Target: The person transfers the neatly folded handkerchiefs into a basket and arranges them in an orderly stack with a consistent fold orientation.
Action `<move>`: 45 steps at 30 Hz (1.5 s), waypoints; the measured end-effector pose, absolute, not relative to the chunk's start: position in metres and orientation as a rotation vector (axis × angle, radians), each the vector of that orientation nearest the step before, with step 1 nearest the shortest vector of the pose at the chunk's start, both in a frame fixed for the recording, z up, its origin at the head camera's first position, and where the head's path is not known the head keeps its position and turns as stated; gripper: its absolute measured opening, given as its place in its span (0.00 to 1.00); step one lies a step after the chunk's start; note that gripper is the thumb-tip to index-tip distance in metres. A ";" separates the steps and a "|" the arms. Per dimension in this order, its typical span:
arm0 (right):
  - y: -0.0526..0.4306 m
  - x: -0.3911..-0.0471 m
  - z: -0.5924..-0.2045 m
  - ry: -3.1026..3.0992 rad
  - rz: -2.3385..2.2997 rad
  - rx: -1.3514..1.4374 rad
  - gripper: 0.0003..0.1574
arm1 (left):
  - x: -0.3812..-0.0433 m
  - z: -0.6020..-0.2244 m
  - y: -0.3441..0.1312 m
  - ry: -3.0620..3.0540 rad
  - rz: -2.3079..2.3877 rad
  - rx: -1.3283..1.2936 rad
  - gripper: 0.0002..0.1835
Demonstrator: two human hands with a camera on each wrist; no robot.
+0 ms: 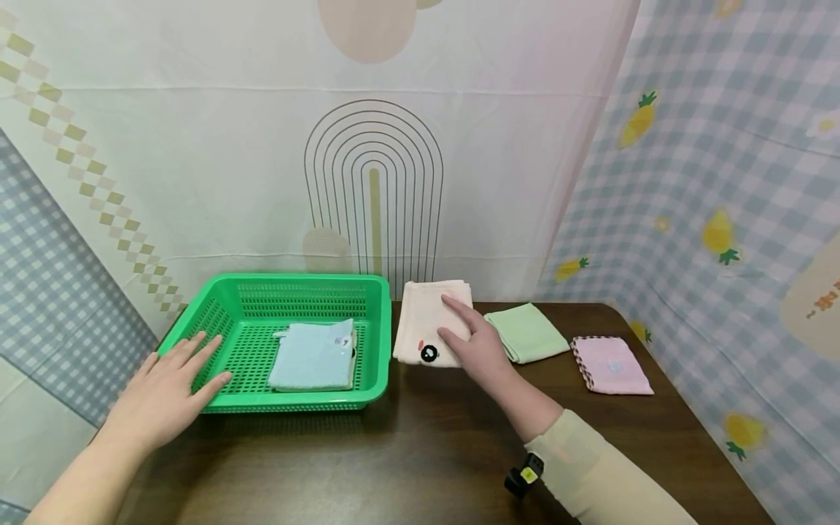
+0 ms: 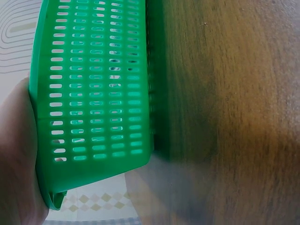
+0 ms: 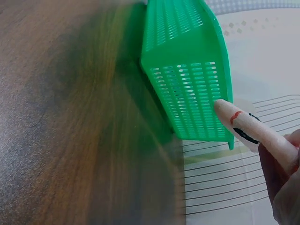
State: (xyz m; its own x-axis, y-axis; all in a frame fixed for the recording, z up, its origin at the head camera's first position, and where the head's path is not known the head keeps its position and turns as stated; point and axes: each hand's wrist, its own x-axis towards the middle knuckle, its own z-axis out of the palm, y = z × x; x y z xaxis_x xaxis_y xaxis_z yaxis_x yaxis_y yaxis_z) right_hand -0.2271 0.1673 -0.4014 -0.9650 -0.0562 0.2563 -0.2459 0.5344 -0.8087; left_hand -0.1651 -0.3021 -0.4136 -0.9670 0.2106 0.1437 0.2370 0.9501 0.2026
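Note:
A folded cream-pink towel (image 1: 416, 317) with an embroidered eye is gripped at its right side by my right hand (image 1: 484, 350), beside the basket. The right wrist view shows this towel (image 3: 258, 131) pinched edge-on, raised off the table. My left hand (image 1: 160, 394) rests on the left front rim of the green plastic basket (image 1: 308, 399), fingers extended. Inside the basket lies a folded light blue towel (image 1: 311, 356), with a bit of another cloth showing under its right edge. In the left wrist view the hand (image 2: 18, 150) touches the basket's rim.
Right of my right hand, a folded light green towel (image 1: 530, 334) and a folded pink towel (image 1: 615, 368) with a checked edge lie on the dark wooden table (image 1: 420, 452). Patterned cloth curtains (image 1: 499, 182) stand behind and at both sides.

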 end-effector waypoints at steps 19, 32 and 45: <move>0.159 -0.225 -0.386 -2.512 1.454 0.264 0.34 | -0.169 -0.415 -0.301 -2.972 -0.295 -0.347 0.42; 0.150 -0.224 -0.372 -2.499 1.492 0.275 0.34 | -0.167 -0.414 -0.300 -2.982 -0.281 -0.348 0.41; 0.140 -0.224 -0.361 -2.434 1.590 0.291 0.34 | -0.167 -0.414 -0.302 -2.979 -0.285 -0.334 0.42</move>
